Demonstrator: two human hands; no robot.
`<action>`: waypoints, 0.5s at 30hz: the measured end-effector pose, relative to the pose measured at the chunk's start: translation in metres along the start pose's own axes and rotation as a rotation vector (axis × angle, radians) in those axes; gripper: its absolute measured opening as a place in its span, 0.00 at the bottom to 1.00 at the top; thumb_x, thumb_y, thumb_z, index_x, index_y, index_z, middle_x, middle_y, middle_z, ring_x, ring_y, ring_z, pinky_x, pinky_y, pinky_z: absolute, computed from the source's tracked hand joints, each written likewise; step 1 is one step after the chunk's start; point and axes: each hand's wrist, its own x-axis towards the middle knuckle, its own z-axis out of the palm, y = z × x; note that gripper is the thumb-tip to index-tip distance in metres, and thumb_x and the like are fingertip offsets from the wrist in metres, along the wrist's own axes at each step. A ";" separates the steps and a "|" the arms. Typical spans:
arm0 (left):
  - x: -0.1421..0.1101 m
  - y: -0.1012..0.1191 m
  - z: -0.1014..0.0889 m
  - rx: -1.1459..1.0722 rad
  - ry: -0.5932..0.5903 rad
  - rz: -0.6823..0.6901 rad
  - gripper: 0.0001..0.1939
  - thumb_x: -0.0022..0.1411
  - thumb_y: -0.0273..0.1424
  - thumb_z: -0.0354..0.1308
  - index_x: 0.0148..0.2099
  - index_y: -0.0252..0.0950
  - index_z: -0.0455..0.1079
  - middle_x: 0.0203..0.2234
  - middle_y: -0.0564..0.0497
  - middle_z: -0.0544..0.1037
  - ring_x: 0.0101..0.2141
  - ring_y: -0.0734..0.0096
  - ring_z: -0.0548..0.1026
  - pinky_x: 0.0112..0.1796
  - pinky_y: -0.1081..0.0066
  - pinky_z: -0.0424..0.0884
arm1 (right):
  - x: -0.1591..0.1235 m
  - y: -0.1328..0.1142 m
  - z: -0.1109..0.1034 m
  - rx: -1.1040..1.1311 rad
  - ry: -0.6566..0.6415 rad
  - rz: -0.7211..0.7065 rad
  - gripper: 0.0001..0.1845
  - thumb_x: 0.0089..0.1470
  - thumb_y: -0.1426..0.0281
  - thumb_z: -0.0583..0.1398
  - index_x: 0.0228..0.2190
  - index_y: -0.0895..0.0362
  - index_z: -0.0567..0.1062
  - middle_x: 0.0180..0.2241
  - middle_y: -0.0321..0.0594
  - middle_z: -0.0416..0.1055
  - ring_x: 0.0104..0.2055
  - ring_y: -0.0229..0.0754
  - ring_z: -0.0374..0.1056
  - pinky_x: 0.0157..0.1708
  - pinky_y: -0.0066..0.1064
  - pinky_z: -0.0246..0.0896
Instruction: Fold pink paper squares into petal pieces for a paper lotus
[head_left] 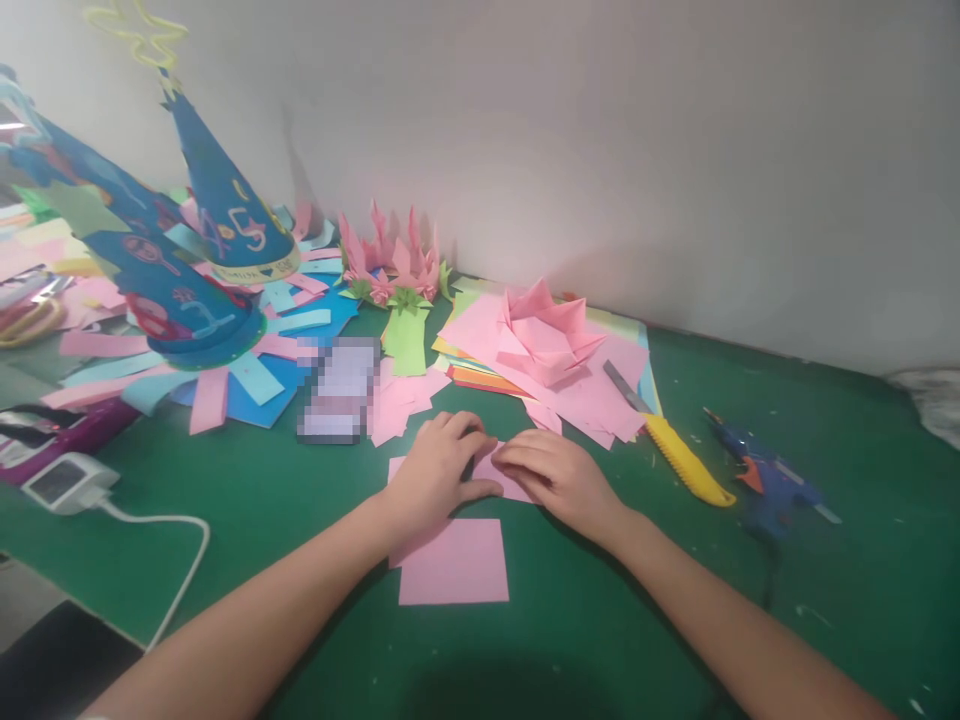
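Note:
Both hands rest on a small pink paper piece (501, 478) on the green mat (300, 520). My left hand (439, 465) has its fingers curled down on the paper's left part. My right hand (555, 475) presses its fingers together on the right part, fingertips meeting the left hand. A pink paper square (454, 565) lies flat just below the hands, partly under my left wrist.
A folded pink paper flower (551, 335) sits on loose pink sheets behind the hands. A yellow utility knife (671, 450) and a blue glue gun (765, 480) lie at right. Blue paper cones (225, 210), pink paper lotuses (390, 260), a white charger with cable (67, 482) stand at left.

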 end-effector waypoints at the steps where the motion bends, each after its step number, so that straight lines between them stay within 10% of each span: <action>1: 0.001 0.000 0.000 -0.005 0.000 0.003 0.17 0.56 0.43 0.60 0.43 0.37 0.72 0.40 0.48 0.70 0.40 0.62 0.66 0.42 0.61 0.64 | 0.000 0.001 -0.001 -0.005 -0.011 -0.002 0.11 0.60 0.70 0.53 0.41 0.52 0.74 0.40 0.40 0.75 0.43 0.42 0.69 0.44 0.37 0.65; 7: -0.002 -0.005 0.000 -0.073 0.061 0.000 0.13 0.57 0.37 0.62 0.42 0.36 0.72 0.40 0.49 0.71 0.39 0.64 0.67 0.42 0.63 0.65 | -0.006 -0.003 -0.008 -0.100 -0.076 0.066 0.25 0.53 0.59 0.61 0.52 0.52 0.68 0.52 0.45 0.68 0.53 0.51 0.63 0.52 0.46 0.61; 15: -0.005 -0.011 0.002 -0.238 0.158 -0.082 0.04 0.61 0.29 0.56 0.33 0.35 0.68 0.31 0.51 0.73 0.34 0.67 0.69 0.37 0.67 0.65 | -0.009 -0.006 -0.005 0.049 0.035 0.194 0.22 0.55 0.69 0.59 0.52 0.47 0.66 0.49 0.40 0.71 0.50 0.47 0.67 0.50 0.44 0.64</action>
